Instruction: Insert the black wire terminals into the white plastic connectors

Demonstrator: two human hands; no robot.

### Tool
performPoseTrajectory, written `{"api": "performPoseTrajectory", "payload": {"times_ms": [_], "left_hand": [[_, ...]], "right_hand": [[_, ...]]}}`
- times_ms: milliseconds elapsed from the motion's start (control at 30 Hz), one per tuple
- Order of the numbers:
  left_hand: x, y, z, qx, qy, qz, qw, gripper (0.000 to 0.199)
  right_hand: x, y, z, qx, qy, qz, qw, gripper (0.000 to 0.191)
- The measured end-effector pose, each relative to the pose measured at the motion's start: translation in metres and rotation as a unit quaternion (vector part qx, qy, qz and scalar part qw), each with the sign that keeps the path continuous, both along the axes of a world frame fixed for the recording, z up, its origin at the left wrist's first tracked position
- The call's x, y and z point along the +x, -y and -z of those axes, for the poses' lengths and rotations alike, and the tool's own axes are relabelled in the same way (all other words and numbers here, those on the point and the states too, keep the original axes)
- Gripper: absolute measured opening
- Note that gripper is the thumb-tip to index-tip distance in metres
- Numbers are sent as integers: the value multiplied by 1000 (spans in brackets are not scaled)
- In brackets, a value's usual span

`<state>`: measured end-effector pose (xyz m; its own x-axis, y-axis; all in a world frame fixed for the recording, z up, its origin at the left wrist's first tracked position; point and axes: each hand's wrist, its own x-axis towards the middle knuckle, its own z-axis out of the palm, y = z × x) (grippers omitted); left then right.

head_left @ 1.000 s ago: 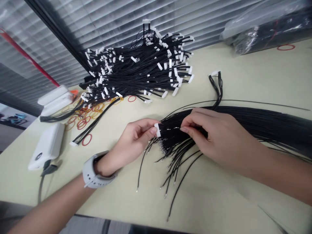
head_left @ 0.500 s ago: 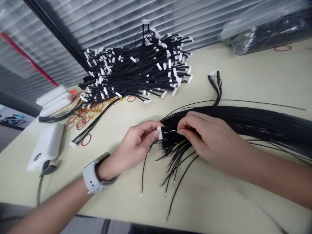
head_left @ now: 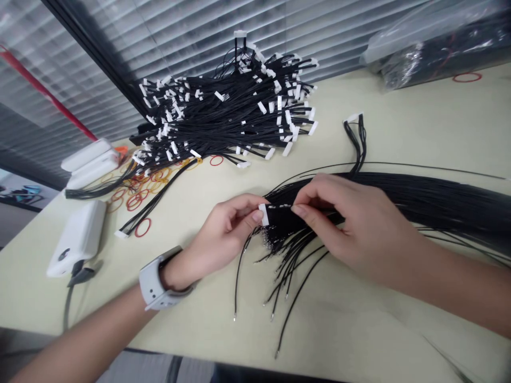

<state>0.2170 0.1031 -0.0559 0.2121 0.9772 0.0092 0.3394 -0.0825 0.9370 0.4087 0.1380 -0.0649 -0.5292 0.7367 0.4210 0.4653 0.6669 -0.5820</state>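
1. A white connector [head_left: 263, 215] was held closed in the grip of the left hand [head_left: 223, 231], above the desk [head_left: 359, 324], left of its bundle.
2. The black wires [head_left: 399, 199] were pinched by the closed grip of the right hand [head_left: 343, 221], just beside the connector.
3. Dark wire bundles [head_left: 463, 56] were contained in a plastic bag [head_left: 399, 56] at far right.
4. A heap of connector-tipped wires [head_left: 227, 114] was piled far left.

The black wire bundle [head_left: 447, 205] runs off the right edge; the plastic bag [head_left: 423, 48] blurs its contents.
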Motion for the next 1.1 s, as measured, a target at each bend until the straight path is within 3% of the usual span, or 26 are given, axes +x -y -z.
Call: {"api": "performPoseTrajectory", "payload": {"times_ms": [100, 433, 1100], "left_hand": [[0, 0, -1, -2, -3, -3, 1000, 10], [0, 0, 0, 4, -13, 2, 1000, 10], [-1, 3, 0, 24, -38, 13, 999, 11]], "right_hand": [[-1, 0, 2, -38, 49, -32, 998, 10], [-2, 1, 1, -66, 48, -16, 997, 10], [-1, -1, -1, -60, 40, -32, 997, 10]]}}
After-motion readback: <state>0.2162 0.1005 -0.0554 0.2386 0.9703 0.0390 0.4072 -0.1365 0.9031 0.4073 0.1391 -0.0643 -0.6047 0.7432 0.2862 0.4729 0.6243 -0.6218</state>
